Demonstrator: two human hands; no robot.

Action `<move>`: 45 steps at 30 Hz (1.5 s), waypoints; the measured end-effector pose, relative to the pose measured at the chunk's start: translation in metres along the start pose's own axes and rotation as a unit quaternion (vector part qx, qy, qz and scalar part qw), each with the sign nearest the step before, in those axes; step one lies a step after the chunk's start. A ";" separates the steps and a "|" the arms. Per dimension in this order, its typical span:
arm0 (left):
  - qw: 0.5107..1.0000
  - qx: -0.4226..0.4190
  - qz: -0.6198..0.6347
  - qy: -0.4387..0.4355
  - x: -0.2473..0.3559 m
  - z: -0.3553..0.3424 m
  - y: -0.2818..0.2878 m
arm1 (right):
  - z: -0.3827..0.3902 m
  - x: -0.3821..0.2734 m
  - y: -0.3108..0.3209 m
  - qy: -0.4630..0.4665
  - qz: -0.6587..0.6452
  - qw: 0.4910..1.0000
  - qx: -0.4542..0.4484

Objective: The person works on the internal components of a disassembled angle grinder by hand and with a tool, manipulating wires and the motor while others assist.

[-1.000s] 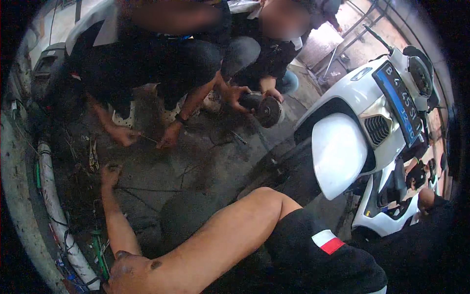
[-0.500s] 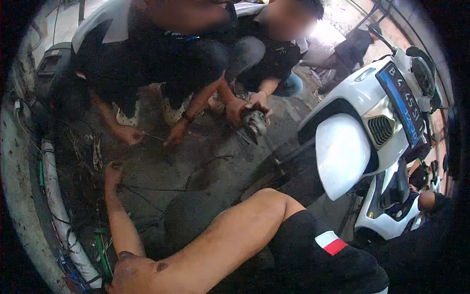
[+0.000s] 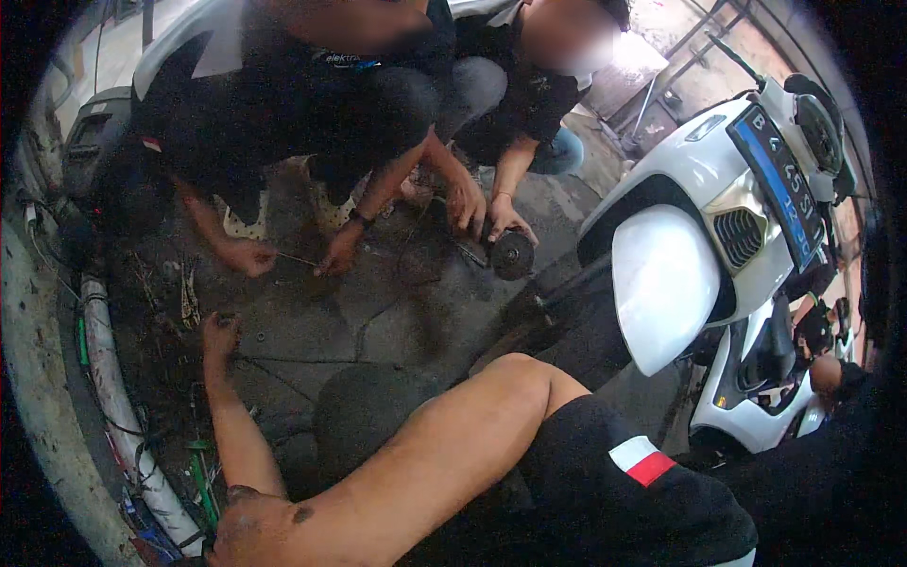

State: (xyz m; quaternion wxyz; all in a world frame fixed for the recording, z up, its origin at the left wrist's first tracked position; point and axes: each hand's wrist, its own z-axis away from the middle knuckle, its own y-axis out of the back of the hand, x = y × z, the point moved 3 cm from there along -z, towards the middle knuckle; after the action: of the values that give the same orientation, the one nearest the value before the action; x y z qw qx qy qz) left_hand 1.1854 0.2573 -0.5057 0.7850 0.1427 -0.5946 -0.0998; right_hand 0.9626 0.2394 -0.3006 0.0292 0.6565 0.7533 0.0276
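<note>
My left hand (image 3: 220,337) is low over the dark floor at the left, its fingers curled closed. What they hold, if anything, is too dark to make out. Beside it a thin dark cable (image 3: 312,362) runs to the right. My right forearm (image 3: 406,463) crosses the lower part of the head view from a black sleeve with a red-and-white patch (image 3: 642,463). My right hand (image 3: 246,534) lies at the lower edge, against my left arm; its fingers cannot be made out.
A co-worker's hands (image 3: 340,253) hold a thin rod (image 3: 298,258). Another person's hand (image 3: 511,223) holds a round dark metal part (image 3: 512,255) with a centre hub. A white scooter (image 3: 666,293) stands at the right. A pale pipe (image 3: 118,406) lies along the left edge.
The co-worker's metal part has turned from its silvery side to a round dark face and moved slightly right; one hand has come off it. My hands have barely moved.
</note>
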 end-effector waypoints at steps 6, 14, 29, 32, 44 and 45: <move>0.999 -0.017 0.032 0.004 -0.008 -0.004 -0.003 | 0.003 -0.001 0.002 -0.004 0.003 1.000 0.004; 0.998 -0.036 -0.044 0.022 -0.039 -0.025 0.003 | -0.006 -0.007 0.005 0.015 -0.014 1.000 0.019; 0.999 -0.035 0.003 0.039 -0.009 -0.008 -0.002 | 0.000 -0.010 0.005 0.009 -0.016 0.999 0.047; 0.992 -0.031 0.123 0.025 -0.035 -0.022 -0.001 | -0.004 -0.008 0.004 0.011 -0.021 0.999 0.047; 0.998 0.000 0.038 0.051 -0.019 -0.012 0.000 | 0.000 -0.010 0.003 0.010 -0.020 0.998 0.058; 0.997 0.009 0.038 0.063 -0.016 -0.010 0.006 | -0.002 -0.007 0.001 0.010 -0.023 0.998 0.055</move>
State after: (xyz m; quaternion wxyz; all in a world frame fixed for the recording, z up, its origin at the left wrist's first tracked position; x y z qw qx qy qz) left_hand 1.1909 0.2695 -0.5204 0.8228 0.1333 -0.5498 -0.0553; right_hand 0.9645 0.2323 -0.2982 -0.0141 0.6393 0.7688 -0.0079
